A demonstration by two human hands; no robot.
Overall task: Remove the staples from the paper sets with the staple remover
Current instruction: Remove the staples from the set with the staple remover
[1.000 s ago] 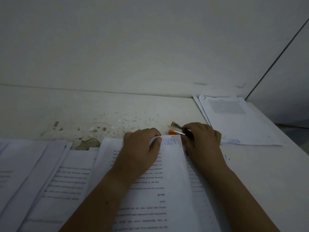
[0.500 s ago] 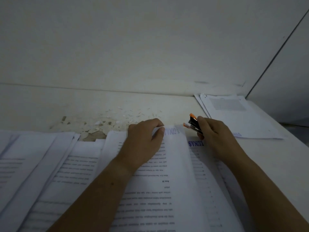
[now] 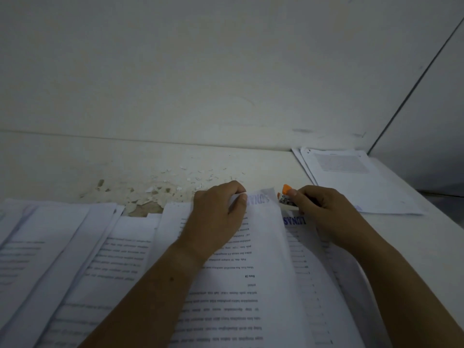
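table (image 3: 251,159) runs wide under everything, sheets (image 3: 62,247) fanned out on the left and a separate stack (image 3: 351,182) well apart at the far right. the set (image 3: 251,285) in play lies in the middle, long axis running from the person toward the wall, and its far edge is where it all happens. left hand (image 3: 218,217) rests on that set, thumb and fingers pinching the top page (image 3: 263,199) and peeling its far corner up. right hand (image 3: 324,214) sits just beside it, fingers curled round the remover (image 3: 286,194), orange end up and away. the remover sits just right of the lifted corner, nose toward the page beneath. right hand is clearly the nearer one, so the bite looks like a short push left. the staple itself is too small to make out.
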